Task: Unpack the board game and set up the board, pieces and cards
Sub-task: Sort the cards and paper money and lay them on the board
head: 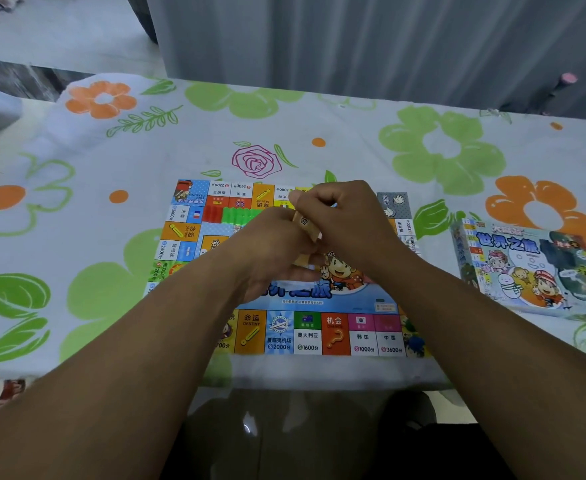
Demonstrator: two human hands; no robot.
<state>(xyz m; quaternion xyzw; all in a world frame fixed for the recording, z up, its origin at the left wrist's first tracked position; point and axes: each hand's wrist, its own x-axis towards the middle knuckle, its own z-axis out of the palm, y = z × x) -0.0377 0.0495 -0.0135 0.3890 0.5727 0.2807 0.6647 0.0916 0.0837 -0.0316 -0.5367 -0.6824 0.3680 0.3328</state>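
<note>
1. Already, nearest you, the board (305, 336) lies flat and unfolded on the counter (76, 188), its near row of squares facing you. That step looks done.
2. Just above the board's middle, your left hand (270, 251) and right hand (340, 220) meet. Both are clamped on a small tan pack of cards (303, 223), the left fingers curled round its lower end and the right fingers pinching its upper end. You seem to be opening or sorting it; no cards are laid out yet.
3. At 3 o'clock from the board, well apart from it, the game box (527, 268) lies with its picture side up. Whether anything remains inside cannot be told.
4. Beyond your hands, toward 11 o'clock on the board, green pieces (239, 216) sit bunched in a row with red pieces (211, 213) just beside them, not yet sorted.
5. What seems left is placing the cards, sorting the pieces and emptying whatever the box may hold.
</note>
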